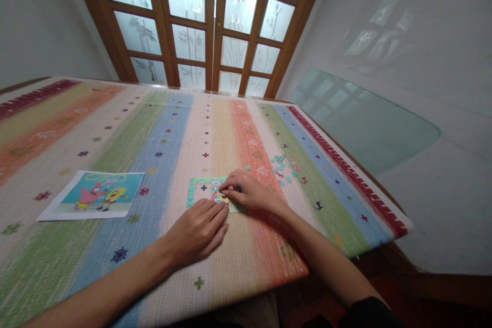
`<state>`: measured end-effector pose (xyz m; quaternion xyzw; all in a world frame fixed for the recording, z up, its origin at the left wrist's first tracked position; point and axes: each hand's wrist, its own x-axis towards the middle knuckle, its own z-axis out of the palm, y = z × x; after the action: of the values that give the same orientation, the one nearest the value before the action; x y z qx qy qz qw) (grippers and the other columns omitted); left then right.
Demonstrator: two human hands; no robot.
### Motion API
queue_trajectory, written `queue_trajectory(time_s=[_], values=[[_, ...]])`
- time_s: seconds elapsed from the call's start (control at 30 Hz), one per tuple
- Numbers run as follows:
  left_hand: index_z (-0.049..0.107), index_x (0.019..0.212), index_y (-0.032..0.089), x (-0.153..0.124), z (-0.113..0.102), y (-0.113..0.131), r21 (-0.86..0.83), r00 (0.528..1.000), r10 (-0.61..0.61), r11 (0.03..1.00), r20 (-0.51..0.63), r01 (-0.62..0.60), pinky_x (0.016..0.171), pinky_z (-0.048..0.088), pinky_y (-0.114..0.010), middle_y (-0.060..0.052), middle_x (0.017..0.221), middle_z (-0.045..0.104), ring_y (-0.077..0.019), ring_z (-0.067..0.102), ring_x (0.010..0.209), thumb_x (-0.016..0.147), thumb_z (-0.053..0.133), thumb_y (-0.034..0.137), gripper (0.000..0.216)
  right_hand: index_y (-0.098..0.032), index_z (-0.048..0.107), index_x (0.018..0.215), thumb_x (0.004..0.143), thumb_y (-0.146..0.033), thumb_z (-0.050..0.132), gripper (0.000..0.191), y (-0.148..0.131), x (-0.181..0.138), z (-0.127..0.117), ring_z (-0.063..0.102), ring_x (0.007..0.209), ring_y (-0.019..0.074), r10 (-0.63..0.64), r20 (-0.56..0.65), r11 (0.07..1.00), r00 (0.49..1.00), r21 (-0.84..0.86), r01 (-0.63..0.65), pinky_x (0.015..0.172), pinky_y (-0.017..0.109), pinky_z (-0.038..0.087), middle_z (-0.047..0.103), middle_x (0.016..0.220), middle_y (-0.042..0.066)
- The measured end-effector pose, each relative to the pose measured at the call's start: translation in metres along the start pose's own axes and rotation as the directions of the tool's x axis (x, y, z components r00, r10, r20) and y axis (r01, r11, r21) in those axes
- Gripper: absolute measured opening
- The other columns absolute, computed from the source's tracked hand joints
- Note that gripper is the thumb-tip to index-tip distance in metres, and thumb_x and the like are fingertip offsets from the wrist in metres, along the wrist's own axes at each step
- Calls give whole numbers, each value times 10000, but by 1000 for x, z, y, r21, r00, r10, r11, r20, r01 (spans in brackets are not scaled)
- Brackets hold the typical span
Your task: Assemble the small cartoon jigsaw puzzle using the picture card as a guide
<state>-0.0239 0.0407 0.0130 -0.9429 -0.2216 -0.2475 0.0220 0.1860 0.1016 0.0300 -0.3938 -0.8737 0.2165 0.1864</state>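
A partly assembled jigsaw puzzle [191,193] lies on the striped tablecloth, its turquoise border framing a gap where the cloth shows through. My left hand [202,225] rests flat along the puzzle's lower edge, fingers stretched out and holding nothing. Over the puzzle's right half, my right hand [246,189] pinches with thumb and forefinger at a small puzzle piece [220,196], mostly hidden by the fingertips. That hand also covers part of the right border. To the left lies a printed cartoon picture [100,195] on white paper.
Loose puzzle pieces [282,170] are scattered in a cluster right of my right hand. One stray piece [247,168] lies just above that hand. The tablecloth [161,246] reaches the table's near edge. Wooden glass-paned doors [211,25] stand behind the table, a wall to the right.
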Motion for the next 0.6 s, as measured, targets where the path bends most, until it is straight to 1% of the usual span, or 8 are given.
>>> queue_trajectory(time_s=[0.2,0.43,0.53,0.6], values=[[613,1142,96,-1,3,-1,38,1000,5,999,-10,-5,792,550,-456,-134,978,697,-279,641,886,1041,412,214,254,-181,801,986,946,-143,672,140,3,0,2,619,924,191,4,13,1000,1000,-2,-4,867,331,461,710,932,79],[616,1146,103,-1,2,0,58,1000,-6,998,30,4,824,533,-461,-126,990,699,-279,630,893,1047,401,231,270,-177,786,971,918,-127,698,114,4,-2,6,614,910,183,19,-27,1000,999,-21,-19,877,330,463,683,931,66],[606,1181,93,-1,2,-1,60,1000,-5,998,15,5,829,523,-457,-140,1043,705,-280,624,908,1049,399,234,284,-162,769,952,907,-121,699,92,3,-3,4,616,898,179,34,-40,999,999,6,-34,880,331,469,681,936,65],[598,1206,86,-2,3,-1,66,1000,-5,998,-2,5,840,513,-458,-155,1100,706,-285,621,927,1050,403,243,295,-160,758,959,927,-133,673,95,3,-5,-2,620,918,182,33,-60,999,998,39,-31,877,329,475,682,958,71]])
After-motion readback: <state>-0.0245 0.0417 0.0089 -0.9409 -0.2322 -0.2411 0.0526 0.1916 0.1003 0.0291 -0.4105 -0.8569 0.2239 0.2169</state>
